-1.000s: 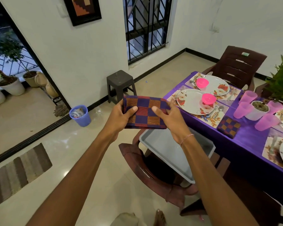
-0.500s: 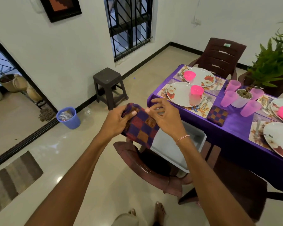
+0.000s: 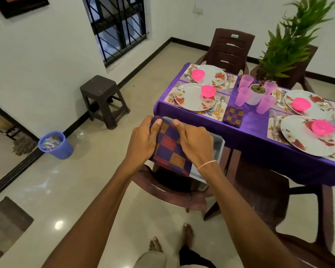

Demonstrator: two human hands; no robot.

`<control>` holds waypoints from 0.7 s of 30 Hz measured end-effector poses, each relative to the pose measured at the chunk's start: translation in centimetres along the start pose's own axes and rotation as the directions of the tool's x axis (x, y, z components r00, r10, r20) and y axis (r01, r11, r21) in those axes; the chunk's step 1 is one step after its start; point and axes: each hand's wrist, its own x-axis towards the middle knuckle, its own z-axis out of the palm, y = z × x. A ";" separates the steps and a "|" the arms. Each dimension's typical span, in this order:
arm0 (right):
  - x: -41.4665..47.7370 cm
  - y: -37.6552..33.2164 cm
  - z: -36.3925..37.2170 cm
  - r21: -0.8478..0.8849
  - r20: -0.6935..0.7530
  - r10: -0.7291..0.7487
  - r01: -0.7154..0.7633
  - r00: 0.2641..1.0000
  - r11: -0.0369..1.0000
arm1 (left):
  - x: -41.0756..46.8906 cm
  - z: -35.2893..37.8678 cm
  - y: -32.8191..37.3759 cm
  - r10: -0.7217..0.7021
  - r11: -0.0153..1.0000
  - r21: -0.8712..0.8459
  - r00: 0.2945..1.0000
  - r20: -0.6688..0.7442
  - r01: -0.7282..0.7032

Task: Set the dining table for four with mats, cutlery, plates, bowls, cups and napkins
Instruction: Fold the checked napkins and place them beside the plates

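A purple-and-orange checked napkin (image 3: 169, 149) hangs folded between my hands, over a brown chair. My left hand (image 3: 141, 143) grips its left edge, thumb on top. My right hand (image 3: 195, 141) presses on its right side, fingers curled over the cloth. A second folded checked napkin (image 3: 233, 116) lies on the purple tablecloth (image 3: 259, 132) beside the near-left plate (image 3: 191, 96). Several white floral plates rest on floral mats, each holding a pink bowl (image 3: 208, 91). Cutlery (image 3: 219, 101) lies right of that plate. Several pink cups (image 3: 265, 103) ring a white plant pot (image 3: 256, 93).
A grey tray (image 3: 217, 146) sits on the brown chair (image 3: 168, 192) under my hands. Another brown chair (image 3: 229, 49) stands at the far end. A dark stool (image 3: 103, 99) and a blue bin (image 3: 55, 145) stand by the left wall. My bare feet (image 3: 170, 240) are below.
The napkin went from held flat and wide to folded narrower and hanging down. My hands came closer together and lowered. My view shifted toward the table.
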 end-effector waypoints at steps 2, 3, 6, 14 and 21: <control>-0.4 0.9 -0.5 0.071 -0.001 0.012 -0.012 1.000 0.997 | -0.4 0.3 0.0 0.004 0.997 0.071 1.000 -0.004 -0.004; -0.3 1.0 -0.9 0.123 -0.011 -0.002 0.004 1.000 0.992 | -0.6 0.6 0.2 0.008 0.996 0.086 1.000 -0.015 -0.007; -0.1 1.2 -2.6 0.285 -0.067 0.011 0.009 0.998 0.959 | -0.9 1.3 1.1 0.010 0.999 0.043 0.998 -0.066 -0.007; -1.6 4.5 -2.2 0.679 0.284 0.339 -0.438 0.897 0.589 | -1.1 5.1 4.3 -0.073 0.997 -0.003 0.978 -0.197 0.074; 0.0 12.9 -7.9 0.493 -0.086 0.315 -0.234 0.945 0.838 | -1.1 13.8 8.4 -0.165 0.965 0.158 0.953 -0.253 0.209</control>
